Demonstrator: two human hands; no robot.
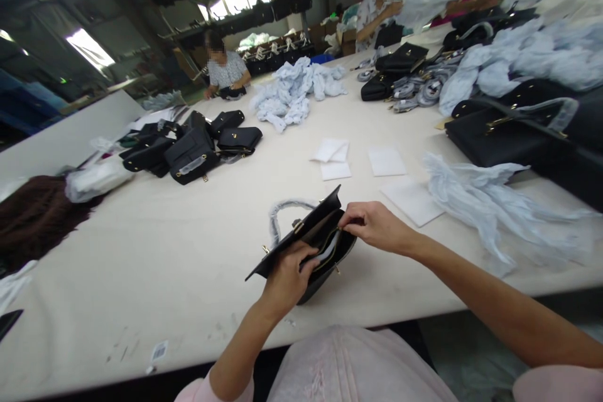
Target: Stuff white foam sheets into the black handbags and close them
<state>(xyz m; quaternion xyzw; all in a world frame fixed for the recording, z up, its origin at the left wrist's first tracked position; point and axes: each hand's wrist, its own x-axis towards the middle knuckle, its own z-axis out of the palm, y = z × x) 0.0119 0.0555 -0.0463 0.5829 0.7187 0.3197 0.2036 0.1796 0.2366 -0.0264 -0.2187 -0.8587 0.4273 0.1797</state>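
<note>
A black handbag [316, 284] stands in front of me on the table, its flap [320, 212] raised and its mouth open. Its handle [275, 217], wrapped in clear plastic, curves out on the far side. Inside runs a gold-toothed zipper, with something white showing in the gap. My left hand [288, 271] grips the bag at the opening, thumb and fingers on the edge beside the zipper. At the far right end of the zipper, my right hand [374, 225] is pinched closed; its fingers hide the pull.
White sheets [386, 161] and crumpled pale-blue wrapping [490, 207] lie right of the bag. Black bags [191, 154] are heaped at left, more bags [494, 132] at right. Blue-white wrapping [296, 91] lies farther back. Other people [227, 68] work across the table.
</note>
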